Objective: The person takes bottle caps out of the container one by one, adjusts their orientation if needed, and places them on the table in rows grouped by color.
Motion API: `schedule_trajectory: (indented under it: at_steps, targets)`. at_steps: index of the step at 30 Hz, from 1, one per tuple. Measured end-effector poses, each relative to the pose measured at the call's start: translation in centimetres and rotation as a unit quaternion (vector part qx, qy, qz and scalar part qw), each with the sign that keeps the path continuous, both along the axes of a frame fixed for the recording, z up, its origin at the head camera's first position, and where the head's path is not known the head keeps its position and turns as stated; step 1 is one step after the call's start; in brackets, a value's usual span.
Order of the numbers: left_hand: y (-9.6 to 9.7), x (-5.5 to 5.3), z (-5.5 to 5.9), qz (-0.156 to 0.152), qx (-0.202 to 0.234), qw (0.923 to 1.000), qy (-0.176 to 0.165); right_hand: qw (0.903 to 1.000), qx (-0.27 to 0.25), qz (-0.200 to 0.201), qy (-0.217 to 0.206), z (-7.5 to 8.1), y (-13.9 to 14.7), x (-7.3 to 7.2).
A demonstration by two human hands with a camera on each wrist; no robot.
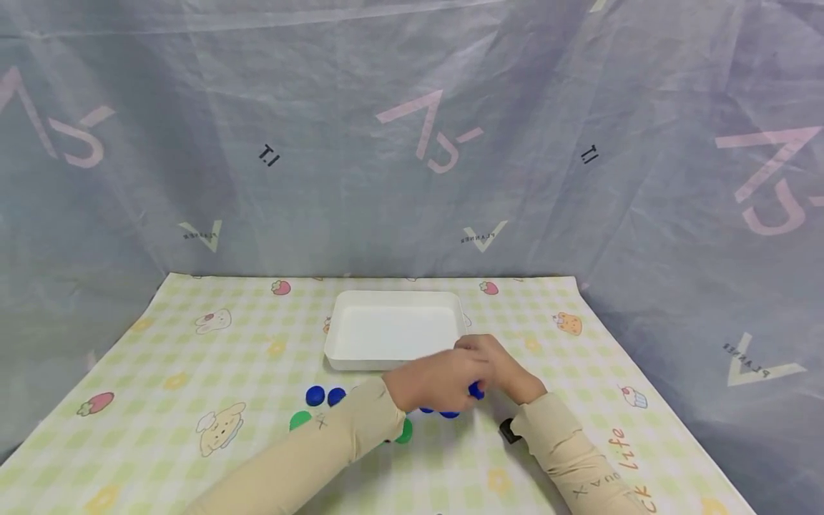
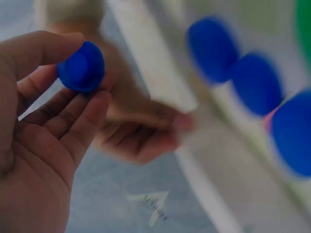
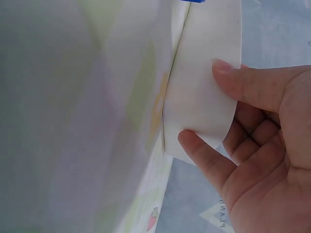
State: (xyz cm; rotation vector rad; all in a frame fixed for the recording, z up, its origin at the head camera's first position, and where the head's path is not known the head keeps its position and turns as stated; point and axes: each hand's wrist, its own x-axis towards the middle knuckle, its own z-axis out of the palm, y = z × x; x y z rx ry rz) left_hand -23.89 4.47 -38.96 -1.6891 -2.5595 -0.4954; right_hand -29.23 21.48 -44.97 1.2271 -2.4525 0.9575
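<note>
My left hand pinches a blue bottle cap between thumb and fingers, its hollow side facing the left wrist camera. Close beside it, my right hand is at the near right corner of a white rectangular tray. In the right wrist view, the thumb lies over the tray's rim, with a finger against the wall. On the cloth, partly behind the left arm, lie blue caps and green caps. More blue caps appear blurred in the left wrist view.
A checked tablecloth with cartoon prints covers the table. Grey printed fabric hangs behind and at the sides. A small black object shows by the right sleeve.
</note>
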Motion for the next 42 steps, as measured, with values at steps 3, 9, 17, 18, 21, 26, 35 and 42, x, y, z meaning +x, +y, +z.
schedule_trajectory:
  at_steps: [3,9,17,18,21,26,35,42]
  targets:
    - [0.3,0.6,-1.7,0.000,-0.038,0.9990,0.023,0.9979,0.026,-0.025,-0.054,-0.2,-0.1,-0.2]
    - [0.8,1.7,-3.7,0.019,-0.112,0.9829,0.145,0.9957,0.039,-0.047,-0.070,-0.5,-0.3,-0.4]
    - [2.1,1.8,-5.6,0.065,-0.147,0.9631,0.216,0.9952,0.043,-0.055,-0.069,-0.5,-0.2,-0.4]
    - [2.2,1.9,-5.6,0.068,-0.150,0.9607,0.224,0.9952,0.043,-0.055,-0.069,-0.5,-0.2,-0.4]
    - [2.4,2.0,-5.7,0.068,-0.162,0.9497,0.259,0.9954,0.042,-0.053,-0.068,-0.4,-0.2,-0.4]
    - [2.5,2.0,-5.7,0.065,-0.176,0.9394,0.287,0.9954,0.042,-0.049,-0.070,-0.4,-0.2,-0.4]
    - [2.7,2.2,-5.9,0.084,-0.173,0.9406,0.280,0.9948,0.044,-0.053,-0.074,-0.3,-0.2,-0.2]
    - [2.8,2.1,-6.1,0.092,-0.183,0.9354,0.288,0.9960,0.039,-0.047,-0.066,-0.5,-0.2,-0.4]
